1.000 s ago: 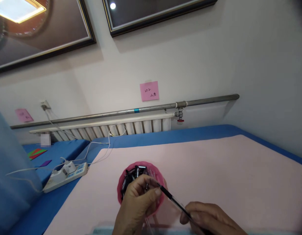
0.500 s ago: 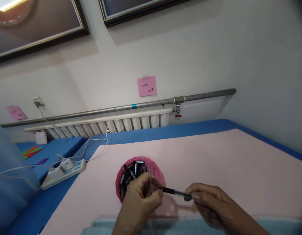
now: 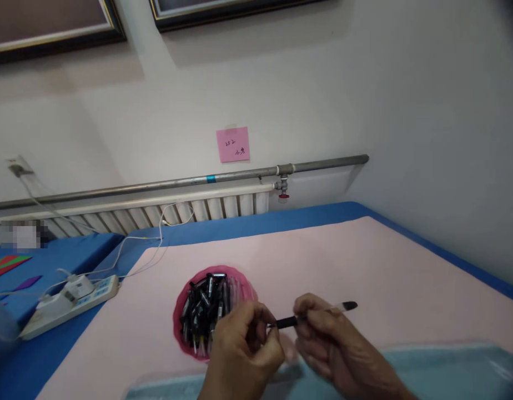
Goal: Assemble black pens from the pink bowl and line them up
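Note:
Between my two hands a slim pen (image 3: pixel 286 322) with a black grip and a dark end lies almost level. My right hand (image 3: pixel 335 347) is closed around its barrel, and the dark end sticks out past the fingers. At the pen's tip, the thumb and fingers of my left hand (image 3: pixel 244 350) are pinched together; whether a small part is also between them is hidden. Behind my left hand stands a round pink basket (image 3: pixel 177 316) holding many black pen caps (image 3: pixel 202 305) and clear tubes (image 3: pixel 231 291).
Pink paper (image 3: pixel 315 261) covers the blue table (image 3: pixel 248 229). A light-blue plastic sheet (image 3: pixel 439 364) runs along the near edge. To the left are a power strip (image 3: pixel 69 305) with plugs and white cables. Behind are a radiator (image 3: pixel 215 208) and a metal pipe (image 3: pixel 165 185).
My right hand has slid along the pen toward its grip, so the dark end now shows beyond the fingers. The left hand stays at the tip. The view has shifted right.

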